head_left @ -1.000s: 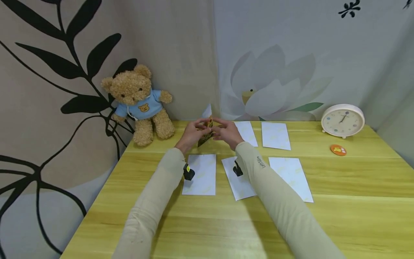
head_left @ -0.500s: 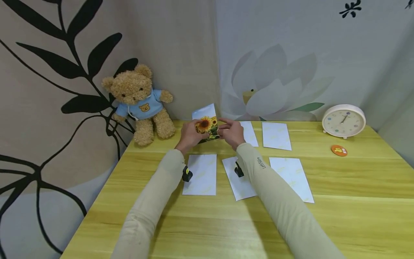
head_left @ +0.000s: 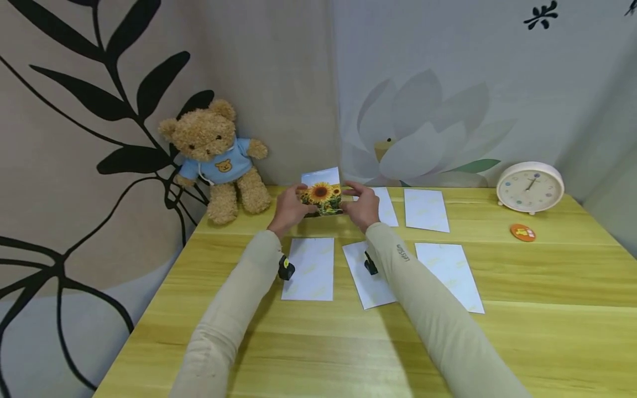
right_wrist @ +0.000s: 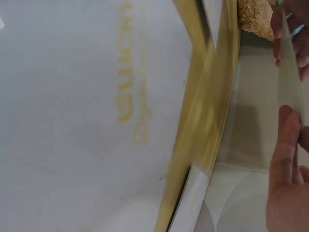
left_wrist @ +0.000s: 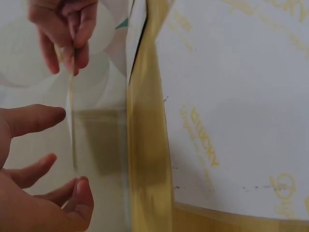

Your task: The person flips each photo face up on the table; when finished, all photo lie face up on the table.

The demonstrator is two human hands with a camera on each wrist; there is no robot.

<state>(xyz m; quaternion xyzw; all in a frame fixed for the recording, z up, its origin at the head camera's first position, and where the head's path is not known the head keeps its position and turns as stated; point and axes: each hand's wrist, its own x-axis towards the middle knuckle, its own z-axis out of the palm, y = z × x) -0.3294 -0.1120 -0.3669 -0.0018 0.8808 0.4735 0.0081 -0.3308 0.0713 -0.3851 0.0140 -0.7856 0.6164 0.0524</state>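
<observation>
A sunflower photo is being pinched at both ends above the table. It is being held by the left hand and right hand.

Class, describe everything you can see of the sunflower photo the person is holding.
The sunflower photo is a thin, glossy-looking print showing a large yellow sunflower with a dark centre among green leaves. It is held above the far part of the yellow wooden table, picture side toward the head camera, long side level. The left hand pinches its left edge and the right hand its right edge. In the wrist views it appears edge-on, very thin. A white sheet stands just behind it.
</observation>
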